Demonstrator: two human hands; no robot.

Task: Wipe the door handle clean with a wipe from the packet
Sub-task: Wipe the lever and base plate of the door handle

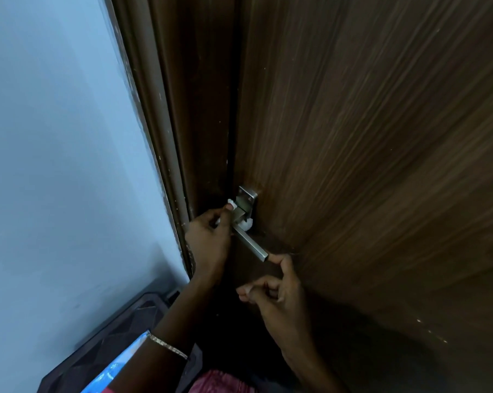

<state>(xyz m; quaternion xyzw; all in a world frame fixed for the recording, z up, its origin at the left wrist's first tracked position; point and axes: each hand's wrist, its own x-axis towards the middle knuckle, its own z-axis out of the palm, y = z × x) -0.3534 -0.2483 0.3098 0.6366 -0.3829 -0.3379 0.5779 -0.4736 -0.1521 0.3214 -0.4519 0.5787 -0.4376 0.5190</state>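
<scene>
Right hand point(279, 296) fingertip at door handle point(251, 242) free end.

Wipe point(50, 221) mostly hidden behind left hand point(211, 236), handle point(251, 245).

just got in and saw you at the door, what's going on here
A person is cleaning a metal door handle on a brown wooden door. The left hand presses a white wipe around the base of the lever, next to its square plate. The right hand steadies the lever with a fingertip at its free end. A blue packet sits tucked under the left forearm, so the wiping is underway.
</scene>
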